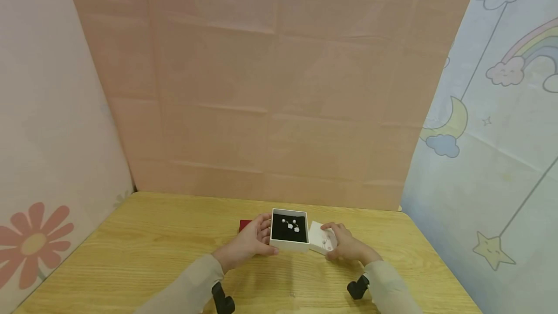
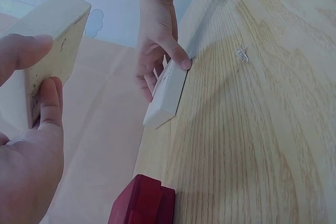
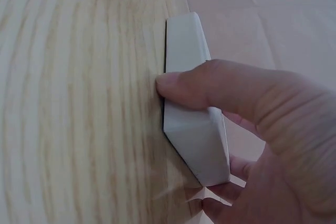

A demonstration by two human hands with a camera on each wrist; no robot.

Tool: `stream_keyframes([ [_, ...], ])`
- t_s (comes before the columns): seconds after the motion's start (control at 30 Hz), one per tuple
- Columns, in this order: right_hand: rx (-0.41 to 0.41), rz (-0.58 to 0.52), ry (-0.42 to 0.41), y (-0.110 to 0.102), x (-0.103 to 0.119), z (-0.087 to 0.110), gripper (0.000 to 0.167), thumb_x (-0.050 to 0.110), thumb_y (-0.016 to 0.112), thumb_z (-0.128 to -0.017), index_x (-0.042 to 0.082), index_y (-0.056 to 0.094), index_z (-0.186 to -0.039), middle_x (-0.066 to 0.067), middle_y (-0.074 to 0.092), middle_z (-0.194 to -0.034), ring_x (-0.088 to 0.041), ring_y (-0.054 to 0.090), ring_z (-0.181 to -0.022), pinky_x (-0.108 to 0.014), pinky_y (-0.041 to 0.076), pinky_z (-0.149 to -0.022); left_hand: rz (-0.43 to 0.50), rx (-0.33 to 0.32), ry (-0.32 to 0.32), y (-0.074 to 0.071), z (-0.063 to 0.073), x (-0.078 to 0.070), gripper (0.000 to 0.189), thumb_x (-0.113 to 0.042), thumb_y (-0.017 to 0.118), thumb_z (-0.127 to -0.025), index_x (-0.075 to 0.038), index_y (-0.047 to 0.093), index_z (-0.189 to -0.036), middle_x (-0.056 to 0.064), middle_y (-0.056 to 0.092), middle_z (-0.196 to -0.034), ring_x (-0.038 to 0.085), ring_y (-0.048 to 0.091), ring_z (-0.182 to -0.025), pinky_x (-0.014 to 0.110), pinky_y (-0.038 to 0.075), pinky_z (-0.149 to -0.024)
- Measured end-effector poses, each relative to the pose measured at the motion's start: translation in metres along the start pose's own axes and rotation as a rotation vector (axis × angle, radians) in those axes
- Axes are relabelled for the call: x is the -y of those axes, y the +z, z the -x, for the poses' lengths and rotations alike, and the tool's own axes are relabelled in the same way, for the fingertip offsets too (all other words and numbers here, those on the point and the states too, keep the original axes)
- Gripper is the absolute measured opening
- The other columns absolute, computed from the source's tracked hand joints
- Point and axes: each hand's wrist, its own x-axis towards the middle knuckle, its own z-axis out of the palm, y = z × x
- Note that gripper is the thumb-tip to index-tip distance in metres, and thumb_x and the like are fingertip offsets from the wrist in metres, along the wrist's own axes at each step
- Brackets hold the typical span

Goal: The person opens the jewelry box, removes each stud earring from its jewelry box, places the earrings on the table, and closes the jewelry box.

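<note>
My left hand [image 1: 248,245] holds a small white box [image 1: 289,244] above the table, thumb on the near side and fingers at its left. Inside, a pair of earrings [image 1: 290,226] with pearls and white flowers lies on a black pad [image 1: 279,233]. In the left wrist view the box's underside [image 2: 64,51] shows dark specks. To the right, my right hand [image 1: 346,247] grips a white box lid [image 1: 316,231] by its sides, low at the tabletop. The right wrist view shows the thumb pressed on the lid's side wall [image 3: 184,45]. Small marks on the lid's top are too faint to make out.
A red box [image 1: 245,225] sits behind my left hand, partly hidden by it. Nearer the front of the wooden table [image 1: 152,256] lies a tiny clear item [image 2: 242,53]. Cloth backdrops stand behind and at both sides.
</note>
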Motion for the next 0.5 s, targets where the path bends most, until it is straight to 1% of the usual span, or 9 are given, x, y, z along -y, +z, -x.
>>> stream_keyframes([
  [0.13,0.006,0.005,0.006,0.0,0.001,0.001,0.075,0.008,0.084,-0.067,0.018,0.047,-0.131,-0.018,0.039,-0.133,-0.033,0.039,-0.115,-0.061,0.036,-0.094,0.0,0.001,0.003,0.0,0.0,0.0,0.091,0.011,0.071,-0.078,-0.002,0.017,-0.15,0.018,0.036,-0.15,0.026,0.047,-0.129,0.033,0.046,-0.101],
  [0.3,0.037,-0.001,-0.014,-0.005,0.002,0.003,0.074,0.011,0.084,-0.069,0.017,0.046,-0.132,-0.019,0.037,-0.135,-0.034,0.038,-0.115,-0.062,0.036,-0.094,-0.003,-0.002,0.0,0.001,0.001,0.001,0.092,0.009,0.073,-0.077,-0.003,0.019,-0.15,0.016,0.038,-0.148,0.026,0.049,-0.128,0.034,0.046,-0.101],
  [0.43,0.028,-0.013,-0.061,-0.009,0.002,0.004,0.071,0.017,0.082,-0.074,0.011,0.045,-0.134,-0.022,0.037,-0.137,-0.035,0.039,-0.117,-0.06,0.036,-0.095,-0.006,0.0,0.005,0.001,0.001,0.001,0.092,0.009,0.073,-0.077,-0.003,0.019,-0.15,0.017,0.038,-0.148,0.026,0.049,-0.127,0.034,0.047,-0.101],
  [0.5,0.016,-0.04,-0.085,-0.012,0.002,0.005,0.069,0.021,0.08,-0.078,0.006,0.045,-0.136,-0.025,0.035,-0.139,-0.04,0.039,-0.121,-0.061,0.036,-0.097,-0.004,0.005,0.009,0.001,0.001,0.002,0.091,0.01,0.073,-0.077,-0.002,0.019,-0.15,0.017,0.038,-0.148,0.026,0.049,-0.127,0.034,0.047,-0.1],
])
